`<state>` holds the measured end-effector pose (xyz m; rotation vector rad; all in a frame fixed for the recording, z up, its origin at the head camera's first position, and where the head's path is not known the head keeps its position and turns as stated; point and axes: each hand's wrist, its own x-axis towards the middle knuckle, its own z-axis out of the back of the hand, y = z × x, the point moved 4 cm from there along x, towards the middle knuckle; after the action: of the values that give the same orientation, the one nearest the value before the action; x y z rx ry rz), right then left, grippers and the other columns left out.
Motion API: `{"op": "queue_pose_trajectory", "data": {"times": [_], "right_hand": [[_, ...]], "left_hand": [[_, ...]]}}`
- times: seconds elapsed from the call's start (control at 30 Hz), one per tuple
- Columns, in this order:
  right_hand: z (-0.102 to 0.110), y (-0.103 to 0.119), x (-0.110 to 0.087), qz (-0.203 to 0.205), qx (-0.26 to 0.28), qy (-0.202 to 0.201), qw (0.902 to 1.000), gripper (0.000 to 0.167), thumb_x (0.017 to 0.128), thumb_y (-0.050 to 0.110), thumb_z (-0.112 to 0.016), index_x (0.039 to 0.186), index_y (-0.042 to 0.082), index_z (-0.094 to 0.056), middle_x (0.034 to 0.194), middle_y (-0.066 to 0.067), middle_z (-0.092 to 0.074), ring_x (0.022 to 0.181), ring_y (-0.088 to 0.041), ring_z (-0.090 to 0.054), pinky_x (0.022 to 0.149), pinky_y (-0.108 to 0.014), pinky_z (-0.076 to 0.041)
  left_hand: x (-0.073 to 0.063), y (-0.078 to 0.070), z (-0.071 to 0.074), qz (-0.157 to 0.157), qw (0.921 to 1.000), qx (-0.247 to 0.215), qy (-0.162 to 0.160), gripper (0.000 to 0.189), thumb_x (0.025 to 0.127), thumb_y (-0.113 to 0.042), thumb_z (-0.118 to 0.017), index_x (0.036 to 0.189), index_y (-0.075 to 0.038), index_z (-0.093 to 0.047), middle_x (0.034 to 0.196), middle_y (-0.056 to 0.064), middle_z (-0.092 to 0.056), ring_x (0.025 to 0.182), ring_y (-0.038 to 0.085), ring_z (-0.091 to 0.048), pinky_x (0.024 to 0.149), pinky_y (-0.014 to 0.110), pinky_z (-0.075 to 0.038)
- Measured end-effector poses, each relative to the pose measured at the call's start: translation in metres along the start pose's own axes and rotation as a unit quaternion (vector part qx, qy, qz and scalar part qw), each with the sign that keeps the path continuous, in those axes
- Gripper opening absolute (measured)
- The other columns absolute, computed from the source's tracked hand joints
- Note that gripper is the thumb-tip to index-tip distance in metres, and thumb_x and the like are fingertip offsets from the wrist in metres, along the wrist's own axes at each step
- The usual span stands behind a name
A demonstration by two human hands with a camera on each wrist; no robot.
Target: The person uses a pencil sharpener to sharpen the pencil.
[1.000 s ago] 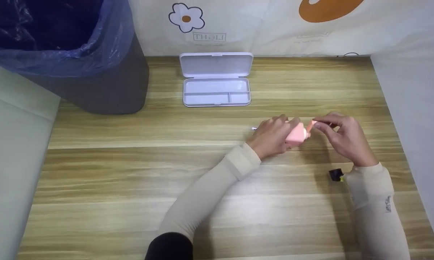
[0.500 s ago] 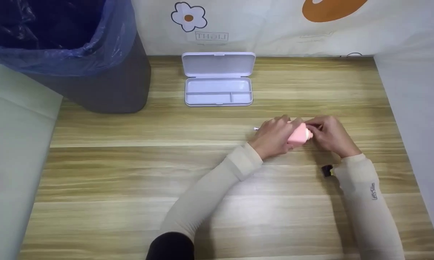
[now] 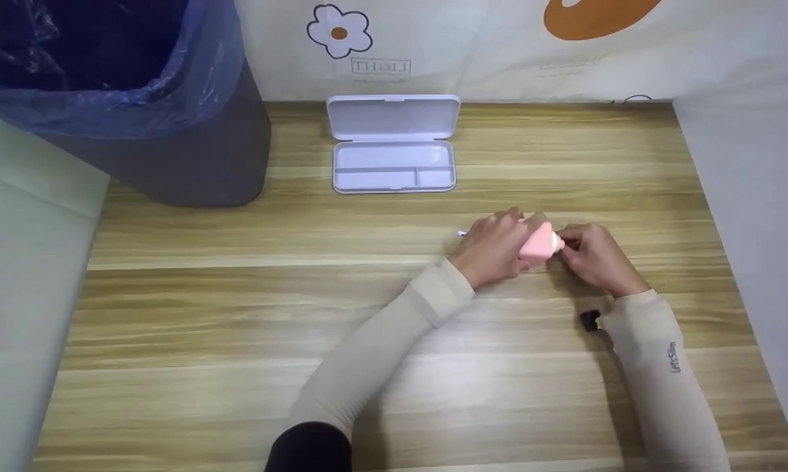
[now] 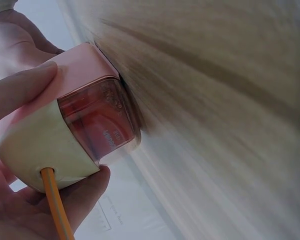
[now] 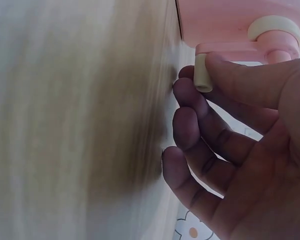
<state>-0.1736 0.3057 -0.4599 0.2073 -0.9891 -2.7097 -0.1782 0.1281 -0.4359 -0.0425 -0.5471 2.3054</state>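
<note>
A pink hand-crank pencil sharpener (image 3: 537, 244) stands on the wooden table, gripped from the left by my left hand (image 3: 495, 246). In the left wrist view its clear shavings drawer (image 4: 100, 117) looks reddish inside. An orange pencil (image 4: 57, 207) sticks out of the hole in the cream front face. Only the pencil's end shows past my left hand in the head view. My right hand (image 3: 591, 255) is at the crank side. Thumb and index finger pinch the cream knob (image 5: 202, 75) of the pink crank arm (image 5: 225, 48), the other fingers curled loosely beside it.
A pale lilac pencil case (image 3: 394, 180) lies with its lid raised at the back of the table. To the left is a grey bin (image 3: 230, 164) with a blue liner. Fabric-covered walls border the back and both sides.
My right hand has moved down and left, and the crank, raised to the upper right before, has turned out of sight behind the fingers. The left hand keeps its grip on the sharpener.
</note>
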Motion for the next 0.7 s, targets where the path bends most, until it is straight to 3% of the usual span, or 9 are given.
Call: {"op": "queue_pose_trajectory", "data": {"times": [0.2, 0.33, 0.47, 0.57, 0.63, 0.7], "right_hand": [[-0.001, 0.000, -0.003, 0.001, -0.004, -0.002, 1.0000, 0.012, 0.087, -0.008, -0.067, 0.088, -0.001, -0.077, 0.078, -0.012, -0.071, 0.068, -0.017, -0.058, 0.062, -0.019, -0.045], [0.000, 0.004, -0.006, 0.016, -0.036, -0.008, 0.9992, 0.014, 0.088, -0.004, -0.066, 0.098, -0.003, -0.075, 0.087, -0.014, -0.071, 0.078, -0.024, -0.061, 0.072, -0.034, -0.049], [0.004, 0.012, -0.012, 0.030, -0.038, 0.016, 0.9987, 0.047, 0.087, -0.001, -0.070, 0.132, -0.004, -0.059, 0.112, -0.021, -0.067, 0.100, -0.034, -0.062, 0.089, -0.054, -0.048], [0.009, 0.020, -0.017, 0.033, -0.004, 0.035, 0.9988, 0.080, 0.082, 0.003, -0.079, 0.151, 0.000, -0.037, 0.129, -0.023, -0.058, 0.113, -0.039, -0.057, 0.096, -0.061, -0.043], [0.013, 0.027, -0.017, 0.038, 0.018, 0.033, 0.9986, 0.094, 0.079, 0.009, -0.084, 0.155, 0.005, -0.029, 0.137, -0.023, -0.052, 0.120, -0.041, -0.052, 0.098, -0.063, -0.040], [0.014, 0.033, -0.016, 0.043, 0.026, 0.025, 0.9984, 0.100, 0.076, 0.016, -0.088, 0.156, 0.008, -0.028, 0.144, -0.022, -0.048, 0.128, -0.040, -0.048, 0.100, -0.061, -0.040]], "left_hand": [[-0.001, -0.001, 0.000, 0.002, 1.0000, -0.006, 0.002, 0.064, 0.088, -0.039, -0.075, 0.142, -0.012, -0.053, 0.112, 0.011, -0.065, 0.090, 0.020, -0.062, 0.074, 0.032, -0.053], [-0.001, -0.001, 0.000, 0.002, 0.9999, -0.013, -0.007, 0.062, 0.088, -0.041, -0.074, 0.140, -0.014, -0.054, 0.114, 0.009, -0.064, 0.093, 0.020, -0.063, 0.076, 0.032, -0.053], [-0.004, 0.001, 0.001, 0.012, 0.9979, -0.064, 0.011, 0.077, 0.085, -0.036, -0.079, 0.150, -0.018, -0.044, 0.135, 0.014, -0.056, 0.112, 0.024, -0.061, 0.087, 0.035, -0.053], [-0.007, 0.006, 0.011, 0.022, 0.9927, -0.116, 0.028, 0.095, 0.080, -0.034, -0.084, 0.157, -0.023, -0.030, 0.153, 0.017, -0.040, 0.133, 0.031, -0.049, 0.099, 0.040, -0.049], [-0.011, 0.011, 0.021, 0.027, 0.9896, -0.137, 0.033, 0.097, 0.079, -0.034, -0.085, 0.158, -0.023, -0.029, 0.155, 0.016, -0.038, 0.134, 0.030, -0.047, 0.102, 0.039, -0.047], [-0.016, 0.019, 0.030, 0.030, 0.9877, -0.150, 0.033, 0.088, 0.081, -0.028, -0.084, 0.155, -0.017, -0.036, 0.147, 0.015, -0.048, 0.126, 0.027, -0.055, 0.100, 0.034, -0.048]]}}
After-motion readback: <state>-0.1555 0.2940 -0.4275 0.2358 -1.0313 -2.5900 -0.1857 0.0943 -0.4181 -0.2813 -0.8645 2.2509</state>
